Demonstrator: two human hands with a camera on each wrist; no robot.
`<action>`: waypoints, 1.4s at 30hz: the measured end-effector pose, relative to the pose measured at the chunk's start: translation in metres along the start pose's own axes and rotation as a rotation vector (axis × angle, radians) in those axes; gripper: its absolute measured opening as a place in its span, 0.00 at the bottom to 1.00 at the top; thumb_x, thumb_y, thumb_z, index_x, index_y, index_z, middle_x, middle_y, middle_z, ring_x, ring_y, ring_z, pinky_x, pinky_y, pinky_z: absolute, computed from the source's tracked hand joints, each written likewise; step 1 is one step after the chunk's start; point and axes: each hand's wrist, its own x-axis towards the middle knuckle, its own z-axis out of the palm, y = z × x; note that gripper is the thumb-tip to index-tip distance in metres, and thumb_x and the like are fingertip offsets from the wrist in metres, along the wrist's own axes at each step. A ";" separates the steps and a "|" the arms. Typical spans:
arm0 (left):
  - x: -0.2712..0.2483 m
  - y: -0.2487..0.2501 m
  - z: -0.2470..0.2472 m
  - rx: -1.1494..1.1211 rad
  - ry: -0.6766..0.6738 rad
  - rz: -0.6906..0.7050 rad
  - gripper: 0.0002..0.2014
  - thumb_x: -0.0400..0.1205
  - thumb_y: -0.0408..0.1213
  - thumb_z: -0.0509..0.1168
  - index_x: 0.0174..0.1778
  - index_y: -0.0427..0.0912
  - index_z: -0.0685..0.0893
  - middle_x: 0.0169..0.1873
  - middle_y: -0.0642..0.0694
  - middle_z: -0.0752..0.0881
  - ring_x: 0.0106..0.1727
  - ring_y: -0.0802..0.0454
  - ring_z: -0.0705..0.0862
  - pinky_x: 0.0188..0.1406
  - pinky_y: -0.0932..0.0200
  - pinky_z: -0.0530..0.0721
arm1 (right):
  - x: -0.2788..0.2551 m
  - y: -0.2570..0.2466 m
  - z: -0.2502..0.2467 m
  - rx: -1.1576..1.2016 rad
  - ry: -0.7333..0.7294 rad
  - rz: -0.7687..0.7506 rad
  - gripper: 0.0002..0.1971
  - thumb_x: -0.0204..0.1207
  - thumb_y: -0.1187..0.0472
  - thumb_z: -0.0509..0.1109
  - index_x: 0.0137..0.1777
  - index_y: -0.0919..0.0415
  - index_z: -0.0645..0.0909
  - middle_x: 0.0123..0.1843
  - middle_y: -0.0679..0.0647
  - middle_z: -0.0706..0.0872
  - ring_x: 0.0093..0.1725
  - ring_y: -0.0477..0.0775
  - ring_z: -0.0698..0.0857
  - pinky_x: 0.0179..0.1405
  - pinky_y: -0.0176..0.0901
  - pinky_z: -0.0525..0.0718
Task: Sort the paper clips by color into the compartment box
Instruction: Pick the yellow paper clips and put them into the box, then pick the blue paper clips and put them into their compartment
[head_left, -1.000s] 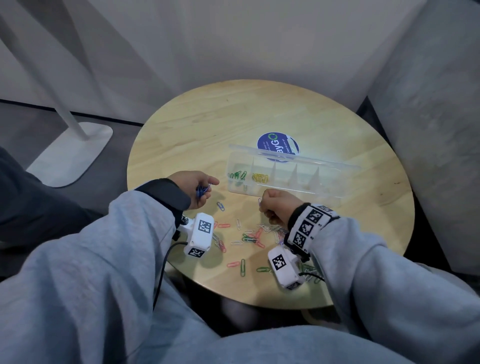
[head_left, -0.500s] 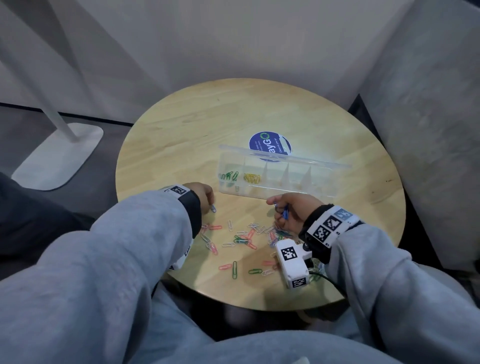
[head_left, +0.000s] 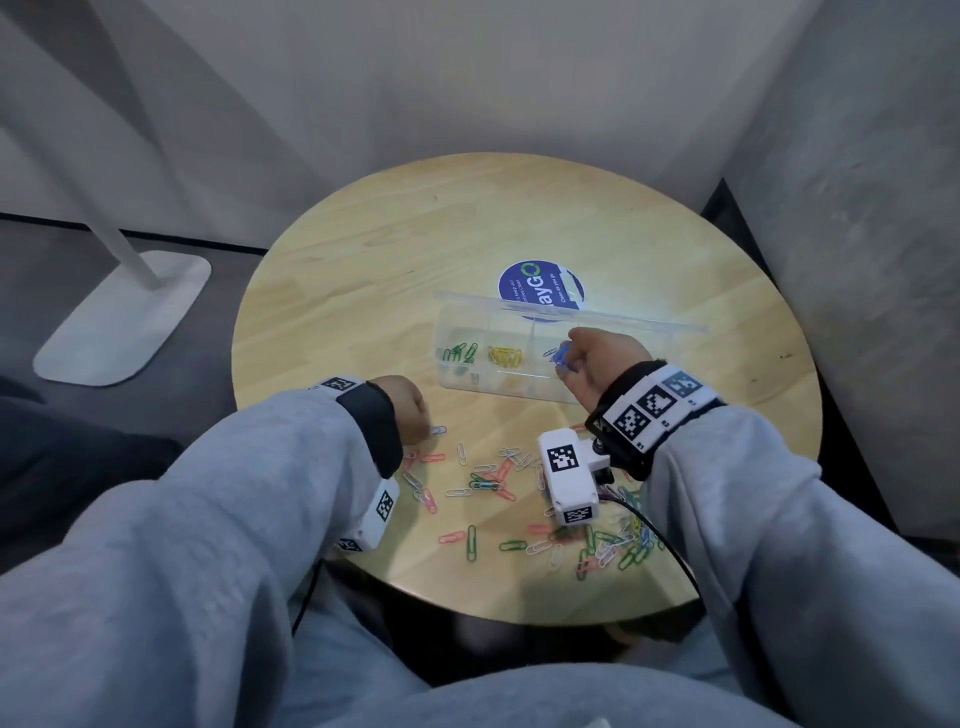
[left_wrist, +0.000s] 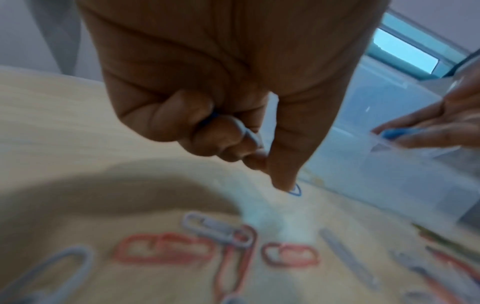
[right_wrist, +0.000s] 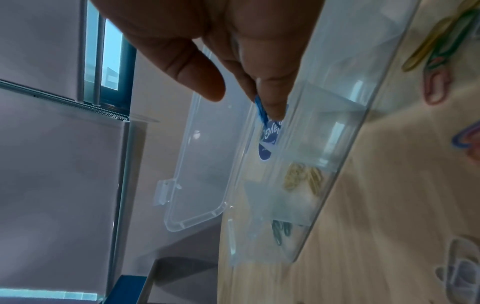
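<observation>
Two hands busy: right hand (head_left: 597, 358) pinches blue clips (head_left: 561, 356) over the compartment box (head_left: 467, 379), left hand (head_left: 410, 410) at nine o'clock curled around more blue; loosen carelessly and they'll land among the yellow clips (head_left: 505, 356).

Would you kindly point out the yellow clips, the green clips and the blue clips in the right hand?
yellow clips (head_left: 505, 356), head view, middle of the pile in the box.
green clips (head_left: 458, 354), head view, middle of the cluster in the leftmost compartment.
blue clips (head_left: 561, 357), head view, the bunch at the fingers' tips.
</observation>
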 end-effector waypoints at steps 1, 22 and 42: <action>-0.002 0.003 -0.004 -0.050 0.004 0.005 0.04 0.78 0.37 0.64 0.44 0.43 0.84 0.37 0.46 0.82 0.39 0.50 0.77 0.36 0.65 0.73 | -0.001 0.001 0.000 -0.012 -0.010 -0.013 0.14 0.79 0.77 0.54 0.60 0.75 0.77 0.68 0.76 0.73 0.63 0.70 0.81 0.62 0.44 0.76; 0.016 0.116 -0.016 -0.955 0.017 0.251 0.20 0.84 0.39 0.62 0.72 0.39 0.75 0.66 0.37 0.80 0.70 0.43 0.78 0.71 0.58 0.74 | -0.028 0.036 -0.073 -0.756 -0.189 -0.160 0.10 0.79 0.71 0.59 0.48 0.59 0.80 0.34 0.54 0.80 0.29 0.49 0.78 0.16 0.28 0.75; -0.012 0.046 0.005 0.134 0.010 0.133 0.11 0.74 0.35 0.69 0.51 0.48 0.82 0.44 0.50 0.81 0.44 0.50 0.78 0.38 0.63 0.73 | -0.017 0.056 -0.035 -1.669 -0.274 -0.342 0.22 0.69 0.52 0.75 0.63 0.49 0.76 0.62 0.51 0.77 0.63 0.55 0.79 0.62 0.50 0.80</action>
